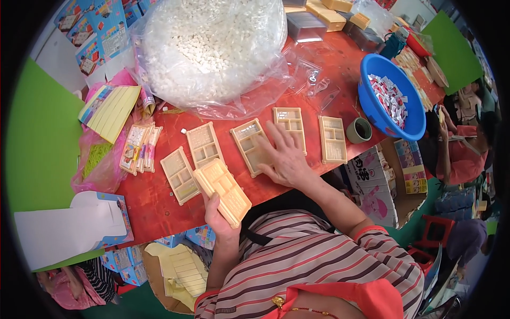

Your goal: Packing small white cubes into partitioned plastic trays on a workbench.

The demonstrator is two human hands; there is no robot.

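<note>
Left hand [219,212] grasping stack of beige compartment trays [223,192], right hand [284,154] flat, fingers spread, pressing on tray [251,146] in row on red table [154,202], blue basin [372,101] nearby

A stack of tan compartmented plastic trays [223,191] sits tilted in the left hand [219,217]. Under the right hand [287,157] lies one tan tray [252,146], flat, empty, compartments up; a matching tray [290,126] lies at its fingertips.

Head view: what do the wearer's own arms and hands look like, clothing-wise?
Both forearms are bare, no gloves. No rings or watch visible on the left hand or the right hand. Short-sleeved striped top, dark red and grey on white, with orange-red sleeve cuffs.
</note>
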